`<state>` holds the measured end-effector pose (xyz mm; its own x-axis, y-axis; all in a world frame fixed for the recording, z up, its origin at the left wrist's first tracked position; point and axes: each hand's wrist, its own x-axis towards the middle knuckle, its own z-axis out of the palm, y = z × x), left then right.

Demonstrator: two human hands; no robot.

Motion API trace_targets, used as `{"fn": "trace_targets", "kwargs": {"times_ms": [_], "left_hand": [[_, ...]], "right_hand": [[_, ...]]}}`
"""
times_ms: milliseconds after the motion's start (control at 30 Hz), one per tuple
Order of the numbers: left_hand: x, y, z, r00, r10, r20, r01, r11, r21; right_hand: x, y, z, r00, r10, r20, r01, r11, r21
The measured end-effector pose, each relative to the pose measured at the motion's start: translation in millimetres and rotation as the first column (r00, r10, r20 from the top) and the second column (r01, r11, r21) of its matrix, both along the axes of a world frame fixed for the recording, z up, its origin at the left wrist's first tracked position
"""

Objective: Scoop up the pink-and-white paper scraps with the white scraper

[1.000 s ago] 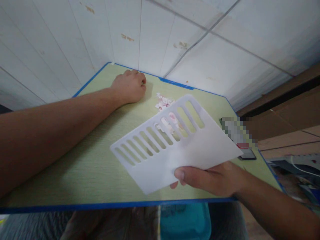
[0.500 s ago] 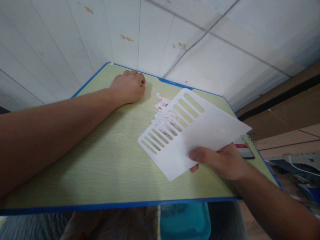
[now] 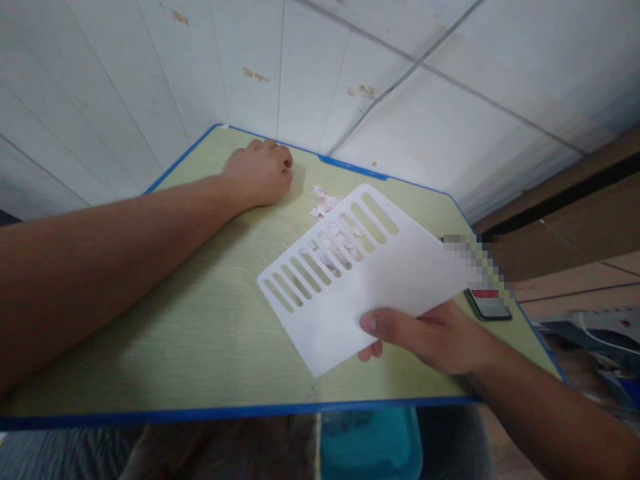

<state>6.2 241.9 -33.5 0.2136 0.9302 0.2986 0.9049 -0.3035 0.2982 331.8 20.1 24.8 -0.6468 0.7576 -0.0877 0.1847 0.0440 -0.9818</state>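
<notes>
My right hand (image 3: 425,333) pinches a thin white plastic board with a row of slots (image 3: 400,273), thumb on top and fingers underneath. The board is tilted above the table, its slotted edge facing the far left. Torn paper scraps, white with pinkish marks (image 3: 323,200), lie under and just beyond that edge, and some show through the slots. My left hand (image 3: 260,172) rests closed near the back edge of the table, left of the scraps. Its curled fingers hide whatever they may hold.
The pale green table (image 3: 215,340) has a blue rim and stands against a white panelled wall (image 3: 250,40) with a grey cable (image 3: 400,80). A phone (image 3: 493,308), partly blurred out, lies at the right edge. Below the front edge is a turquoise plastic container (image 3: 373,447).
My right hand has drawn the slotted board slightly left and toward me, showing more of the phone. My left hand has stayed almost in place.
</notes>
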Motion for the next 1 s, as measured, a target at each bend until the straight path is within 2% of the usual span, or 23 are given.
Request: {"fn": "trace_targets", "kwargs": {"times_ms": [133, 267, 433, 567, 667, 733, 833, 933, 1000], "left_hand": [[7, -9, 9.3, 0.999, 0.038, -0.009, -0.038, 0.999, -0.025], [9, -12, 9.8, 0.998, 0.059, -0.028, -0.059, 0.998, 0.011], [11, -15, 9.9, 0.989, 0.109, -0.096, -0.106, 0.994, 0.04], [17, -22, 15.3, 0.981, 0.125, -0.147, -0.116, 0.991, 0.065], [19, -29, 21.0, 0.976, 0.11, -0.188, -0.096, 0.992, 0.082], [18, -35, 24.2, 0.971, 0.11, -0.211, -0.095, 0.992, 0.082], [12, -52, 25.9, 0.965, 0.142, -0.22, -0.134, 0.99, 0.051], [0, -78, 23.2, 0.961, 0.165, -0.221, -0.166, 0.986, 0.015], [-9, -98, 19.9, 0.963, 0.163, -0.215, -0.165, 0.986, 0.006]], "right_hand": [[-2, -4, 6, 0.996, 0.08, 0.025, -0.08, 0.997, -0.016], [-3, 4, 9, 0.995, -0.096, -0.011, 0.097, 0.991, 0.09], [-3, 23, 6, 0.942, -0.336, -0.028, 0.329, 0.899, 0.287], [-1, 38, 0, 0.897, -0.443, -0.003, 0.42, 0.849, 0.321], [-3, 38, -8, 0.829, -0.556, -0.061, 0.54, 0.767, 0.347], [-6, 25, -15, 0.787, -0.607, -0.109, 0.607, 0.733, 0.307], [-9, -13, -27, 0.785, -0.607, -0.123, 0.619, 0.761, 0.193], [-10, -54, -38, 0.797, -0.596, -0.101, 0.604, 0.787, 0.126], [-9, -70, -43, 0.793, -0.6, -0.101, 0.608, 0.789, 0.092]]}}
